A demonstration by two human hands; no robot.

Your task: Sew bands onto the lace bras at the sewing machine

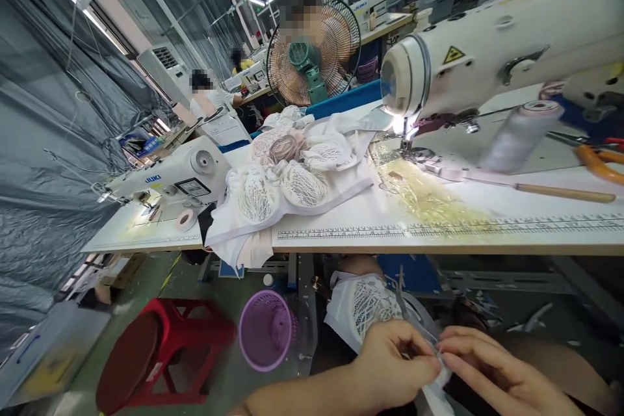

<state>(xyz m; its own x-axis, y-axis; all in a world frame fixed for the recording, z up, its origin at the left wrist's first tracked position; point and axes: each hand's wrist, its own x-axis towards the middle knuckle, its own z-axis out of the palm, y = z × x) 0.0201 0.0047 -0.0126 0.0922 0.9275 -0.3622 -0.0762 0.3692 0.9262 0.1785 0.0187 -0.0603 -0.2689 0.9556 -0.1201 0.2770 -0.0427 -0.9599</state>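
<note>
Both hands, left [394,364] & right [492,374], grip pinched on lace piece [370,305] in lap; thin edge could slip, scissors [597,159] far on tabletop [439,234].

Two sewing machines [497,52] [170,175], one fan [312,52], one stool [160,354].

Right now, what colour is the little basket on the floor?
Purple basket, seen best in the head view.

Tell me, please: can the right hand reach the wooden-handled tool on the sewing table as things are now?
Probably not at once. The right hand is low, below the table edge, and pinches the lace piece together with the left hand. The wooden-handled tool lies uncovered on the tabletop above.
</note>
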